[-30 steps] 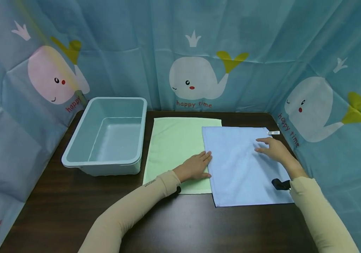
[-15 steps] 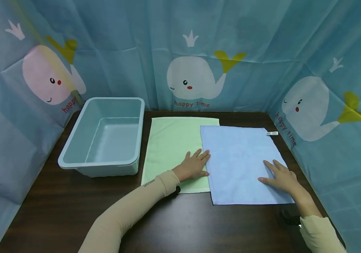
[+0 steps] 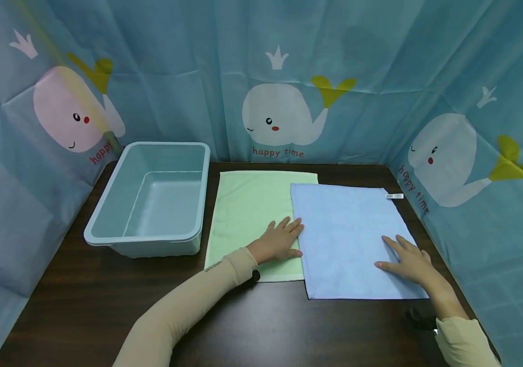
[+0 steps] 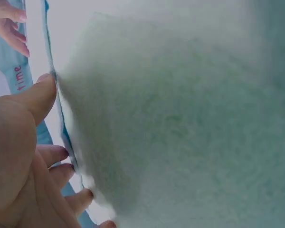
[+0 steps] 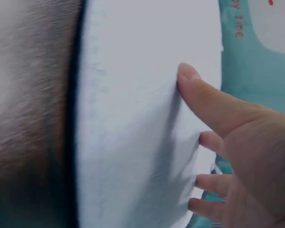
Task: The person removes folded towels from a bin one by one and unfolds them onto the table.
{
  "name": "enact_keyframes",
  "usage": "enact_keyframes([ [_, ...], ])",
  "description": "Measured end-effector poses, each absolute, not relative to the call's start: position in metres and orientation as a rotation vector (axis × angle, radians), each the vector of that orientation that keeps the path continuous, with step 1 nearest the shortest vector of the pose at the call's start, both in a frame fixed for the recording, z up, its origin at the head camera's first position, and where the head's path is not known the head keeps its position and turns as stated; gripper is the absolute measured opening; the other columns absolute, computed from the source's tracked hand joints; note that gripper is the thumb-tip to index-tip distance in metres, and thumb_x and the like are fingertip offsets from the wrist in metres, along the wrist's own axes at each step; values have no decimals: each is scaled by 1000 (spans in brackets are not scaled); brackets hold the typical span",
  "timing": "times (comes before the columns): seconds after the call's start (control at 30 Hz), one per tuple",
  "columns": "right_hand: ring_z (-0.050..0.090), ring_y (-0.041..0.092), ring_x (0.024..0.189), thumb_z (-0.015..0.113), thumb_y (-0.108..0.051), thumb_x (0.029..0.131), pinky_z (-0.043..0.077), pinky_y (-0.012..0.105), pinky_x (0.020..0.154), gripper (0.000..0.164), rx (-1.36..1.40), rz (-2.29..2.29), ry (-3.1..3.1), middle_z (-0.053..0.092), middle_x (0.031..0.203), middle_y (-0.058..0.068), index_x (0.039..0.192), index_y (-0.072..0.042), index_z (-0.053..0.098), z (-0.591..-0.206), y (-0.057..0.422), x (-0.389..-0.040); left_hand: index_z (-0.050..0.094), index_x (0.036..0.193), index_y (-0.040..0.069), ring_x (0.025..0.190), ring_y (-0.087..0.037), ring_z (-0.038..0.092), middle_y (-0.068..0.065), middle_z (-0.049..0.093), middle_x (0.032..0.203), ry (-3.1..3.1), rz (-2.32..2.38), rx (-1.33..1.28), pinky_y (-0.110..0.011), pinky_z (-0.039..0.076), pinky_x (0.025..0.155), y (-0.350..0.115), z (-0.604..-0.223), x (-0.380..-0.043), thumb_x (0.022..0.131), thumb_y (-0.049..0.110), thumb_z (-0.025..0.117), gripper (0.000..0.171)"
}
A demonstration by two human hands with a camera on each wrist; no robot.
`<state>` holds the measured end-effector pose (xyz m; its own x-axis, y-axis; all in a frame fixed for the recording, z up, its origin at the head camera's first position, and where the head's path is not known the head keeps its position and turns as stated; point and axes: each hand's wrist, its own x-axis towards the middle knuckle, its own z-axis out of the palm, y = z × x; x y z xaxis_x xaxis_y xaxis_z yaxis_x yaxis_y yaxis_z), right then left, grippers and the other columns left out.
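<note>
A light blue towel (image 3: 339, 239) lies flat, its left edge overlapping a pale green towel (image 3: 252, 204). My left hand (image 3: 277, 240) rests on the green towel with fingers spread, its fingertips touching the blue towel's left edge. In the left wrist view, that hand's thumb (image 4: 45, 97) and fingers lie along the edge where the towels meet. On the right part of the blue towel lies my right hand (image 3: 406, 261), fingers spread and extended. The right wrist view shows its thumb (image 5: 204, 97) on the cloth.
A pale blue-green plastic basin (image 3: 188, 238) stands at the left on the dark wooden table (image 3: 243, 326). A white label (image 3: 394, 196) sticks out at the blue towel's far right corner. Blue curtains printed with whales (image 3: 275, 114) surround the table's back and sides.
My right hand came down toward me from the blue towel's far right area to its lower right, then stayed. The blue towel now lies smoother. My left hand has hardly moved.
</note>
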<state>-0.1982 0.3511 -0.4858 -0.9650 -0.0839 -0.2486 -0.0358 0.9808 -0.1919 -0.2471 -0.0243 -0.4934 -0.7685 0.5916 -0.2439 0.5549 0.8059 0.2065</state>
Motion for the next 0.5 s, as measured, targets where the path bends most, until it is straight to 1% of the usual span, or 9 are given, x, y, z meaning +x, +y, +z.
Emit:
enact_keyframes([
  [0.13, 30, 64, 133, 66, -64, 83, 19, 81, 101, 93, -127, -234, 2925, 34, 148, 39, 149, -4, 39, -482, 345, -207, 15, 160, 20, 157, -30, 7, -1, 5, 170, 2733, 167, 807, -62, 18, 122, -31, -493, -247, 96, 60, 49, 83],
  [0.27, 36, 59, 134, 69, -56, 85, 23, 81, 101, 84, -191, -237, 2971, 43, 146, 35, 146, -4, 44, -477, 329, -224, 16, 160, 23, 157, -33, 5, -2, 4, 170, 2760, 142, 672, -65, 19, 120, -38, -493, -247, 95, 63, 50, 84],
  [0.37, 37, 56, 136, 69, -53, 87, 24, 80, 103, 81, -233, -241, 2957, 43, 147, 32, 147, -5, 44, -472, 313, -239, 15, 160, 26, 157, -34, 4, -2, 3, 170, 2753, 134, 609, -67, 19, 119, -41, -494, -248, 94, 65, 48, 84],
  [0.5, 34, 54, 139, 67, -52, 88, 22, 77, 107, 80, -268, -257, 2913, 40, 150, 31, 149, -7, 42, -470, 289, -261, 14, 160, 27, 157, -34, 2, -2, 2, 170, 2745, 153, 592, -68, 19, 119, -42, -493, -249, 94, 66, 47, 84],
])
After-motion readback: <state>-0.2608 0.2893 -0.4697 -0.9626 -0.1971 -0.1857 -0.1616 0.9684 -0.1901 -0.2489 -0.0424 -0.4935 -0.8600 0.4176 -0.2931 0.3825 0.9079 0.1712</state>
